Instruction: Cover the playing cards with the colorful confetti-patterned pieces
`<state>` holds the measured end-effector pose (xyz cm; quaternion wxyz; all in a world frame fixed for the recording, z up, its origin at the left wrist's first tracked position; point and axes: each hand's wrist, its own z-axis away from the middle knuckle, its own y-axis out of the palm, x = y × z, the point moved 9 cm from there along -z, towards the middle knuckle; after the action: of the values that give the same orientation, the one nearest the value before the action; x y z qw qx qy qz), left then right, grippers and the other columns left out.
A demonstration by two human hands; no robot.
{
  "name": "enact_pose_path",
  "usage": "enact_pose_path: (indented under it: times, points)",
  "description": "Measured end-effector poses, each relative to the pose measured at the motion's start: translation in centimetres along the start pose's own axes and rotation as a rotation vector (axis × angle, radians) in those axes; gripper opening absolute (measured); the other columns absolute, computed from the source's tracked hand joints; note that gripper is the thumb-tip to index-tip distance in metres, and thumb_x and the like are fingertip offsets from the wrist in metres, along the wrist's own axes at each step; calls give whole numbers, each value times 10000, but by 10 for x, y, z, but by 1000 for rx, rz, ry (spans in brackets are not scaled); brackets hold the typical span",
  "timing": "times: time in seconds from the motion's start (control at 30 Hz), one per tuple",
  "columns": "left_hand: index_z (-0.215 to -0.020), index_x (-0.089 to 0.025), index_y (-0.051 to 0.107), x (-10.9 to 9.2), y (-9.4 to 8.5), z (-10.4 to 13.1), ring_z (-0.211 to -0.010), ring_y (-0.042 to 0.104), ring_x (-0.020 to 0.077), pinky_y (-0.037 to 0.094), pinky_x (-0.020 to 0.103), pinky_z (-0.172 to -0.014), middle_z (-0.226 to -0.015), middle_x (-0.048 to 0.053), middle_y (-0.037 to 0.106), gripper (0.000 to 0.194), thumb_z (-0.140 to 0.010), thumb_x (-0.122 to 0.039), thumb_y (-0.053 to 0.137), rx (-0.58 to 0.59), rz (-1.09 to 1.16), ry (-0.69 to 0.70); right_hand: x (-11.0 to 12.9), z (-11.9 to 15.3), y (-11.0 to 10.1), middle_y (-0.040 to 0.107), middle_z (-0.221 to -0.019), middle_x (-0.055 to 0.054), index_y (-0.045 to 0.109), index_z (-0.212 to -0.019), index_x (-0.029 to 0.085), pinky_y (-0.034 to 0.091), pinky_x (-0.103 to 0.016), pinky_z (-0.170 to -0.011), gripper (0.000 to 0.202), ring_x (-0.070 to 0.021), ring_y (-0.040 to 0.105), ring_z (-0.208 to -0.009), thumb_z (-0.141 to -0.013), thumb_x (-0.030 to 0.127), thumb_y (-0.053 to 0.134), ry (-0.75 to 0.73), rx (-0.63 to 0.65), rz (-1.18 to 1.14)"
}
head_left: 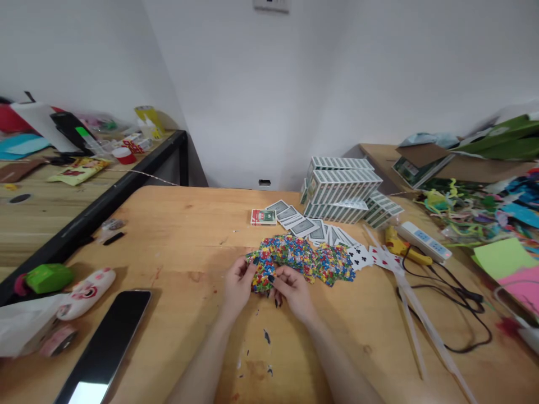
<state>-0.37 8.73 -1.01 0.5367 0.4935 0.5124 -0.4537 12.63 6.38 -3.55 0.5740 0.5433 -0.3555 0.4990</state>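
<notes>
Colorful cards [295, 252] are lying in an overlapping spread on the wooden table [177, 235], toward the pale wall [261, 84]. Your left hand [238, 280] and your right hand [290, 289] are pinching the near left end of this spread between thumbs and fingers. Behind it, gray-backed cards [301, 221] are fanning beside a small card box [263, 217]. Striped boxes [345, 187] are standing stacked near the wall, and a phone [107, 342] is resting at the left.

A craft workroom, by the glue gun [406, 247], power strip [424, 242] and scattered colourful scraps [458, 216]
</notes>
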Motion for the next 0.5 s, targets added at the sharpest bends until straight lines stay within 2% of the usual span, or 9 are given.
enact_pose_path:
  times: [0.07,0.13,0.2,0.27,0.33,0.37,0.43,0.5]
  points:
    - [-716,-148,576,2,0,-1,-602,528,123,412,212,-579,-604,-18,560,202,-703,-350,585,-1,11,-11,1,0,-3,547,-419,54,464,-692,189,288,-175,-301,244,-62,374,-272,-725,411,561,-16,-28,71]
    - [-757,-148,589,7,-3,-3,-620,544,134,424,225,-597,-631,-7,583,231,-694,-369,590,-25,24,-27,9,1,-13,511,-418,51,479,-658,186,304,-186,-322,255,-72,387,-304,-780,410,492,-91,-127,207]
    - [-798,-146,596,12,-8,-6,-645,555,143,432,236,-616,-677,8,606,254,-692,-378,588,-68,37,-31,28,6,-28,529,-480,23,523,-656,183,384,-218,-403,251,-104,464,-406,-804,376,461,-258,-285,437]
    - [-810,-145,597,15,-15,-9,-651,553,142,432,235,-622,-694,12,609,248,-697,-365,586,-117,29,-14,52,14,-31,602,-641,-28,584,-712,185,466,-296,-596,168,-158,554,-615,-786,308,496,-485,-400,721]
    - [-812,-145,601,17,-20,-10,-650,551,139,432,231,-622,-682,7,602,232,-702,-349,585,-149,8,7,64,18,-23,638,-842,-64,619,-829,198,441,-384,-804,141,-208,558,-869,-781,226,490,-646,-393,933]
    - [-819,-147,604,18,-21,-10,-652,553,139,433,231,-624,-679,5,600,229,-708,-345,582,-152,-3,11,64,17,-19,626,-965,-77,616,-919,204,406,-418,-873,196,-230,513,-1000,-778,198,480,-679,-375,1019]
    - [-839,-149,607,19,-21,-11,-659,560,140,438,233,-629,-690,5,608,228,-720,-340,573,-143,-25,9,60,12,-13,543,-1177,-84,552,-1106,205,357,-456,-943,345,-259,372,-1186,-776,166,462,-674,-338,1162]
    - [-842,-149,606,18,-19,-10,-661,567,139,442,233,-631,-708,8,619,221,-731,-334,564,-134,-40,0,52,6,-10,473,-1271,-82,474,-1215,193,343,-470,-964,439,-269,288,-1249,-778,160,451,-632,-314,1263]
